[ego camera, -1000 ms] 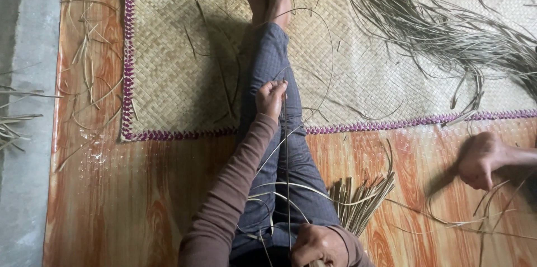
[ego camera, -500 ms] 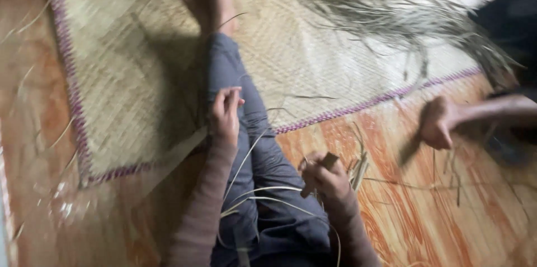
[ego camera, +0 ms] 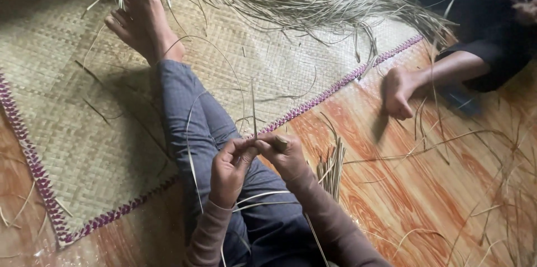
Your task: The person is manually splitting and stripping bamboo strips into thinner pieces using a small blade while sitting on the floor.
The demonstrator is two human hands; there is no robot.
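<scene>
Above the person's lap, the left hand [ego camera: 228,171] and right hand [ego camera: 286,155] meet, fingers of both pinched together on a thin reed strip [ego camera: 253,111] that stands upright over the woven mat [ego camera: 84,121].

Nothing like that is showing up here, honestly: no packages, no labels, no signs, no screens anywhere in the view.
</scene>
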